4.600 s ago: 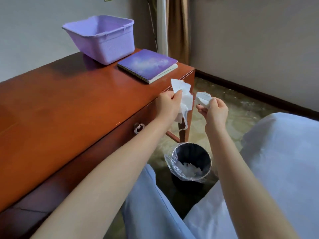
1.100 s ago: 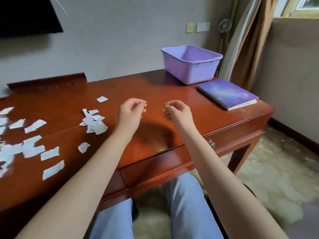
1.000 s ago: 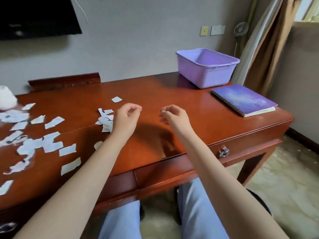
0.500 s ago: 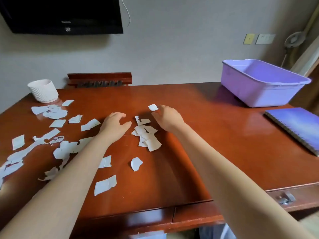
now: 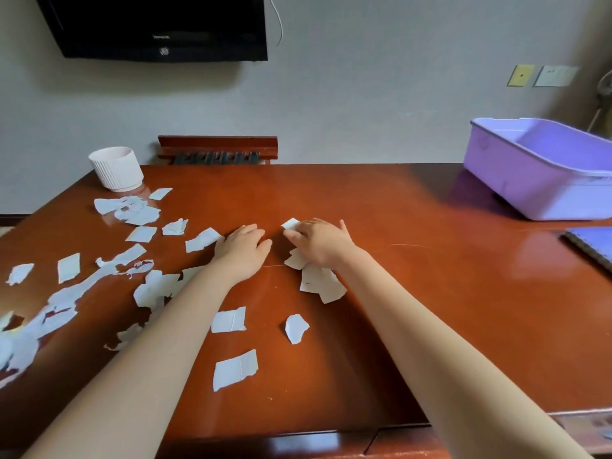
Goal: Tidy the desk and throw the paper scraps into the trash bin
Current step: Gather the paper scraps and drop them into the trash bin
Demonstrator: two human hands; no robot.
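Several white paper scraps lie scattered over the left half and middle of the brown wooden desk (image 5: 414, 293). My right hand (image 5: 319, 241) lies palm down on a small pile of scraps (image 5: 318, 281), fingers spread towards one loose scrap (image 5: 290, 223). My left hand (image 5: 243, 246) rests flat on the desk just left of that pile, beside another scrap (image 5: 202, 240). Three single scraps sit nearer me, one of them (image 5: 235, 369) close to the front edge. The trash bin is out of view.
A white ribbed cup (image 5: 116, 168) stands at the back left. A purple plastic tub (image 5: 543, 167) sits at the back right, with a purple spiral notebook (image 5: 592, 245) in front of it. A black screen (image 5: 159, 26) hangs on the wall.
My view swung from the bin beside the desk back to the desk top. Both hands let go of the paper, reached forward and came down, the right one onto the small pile.
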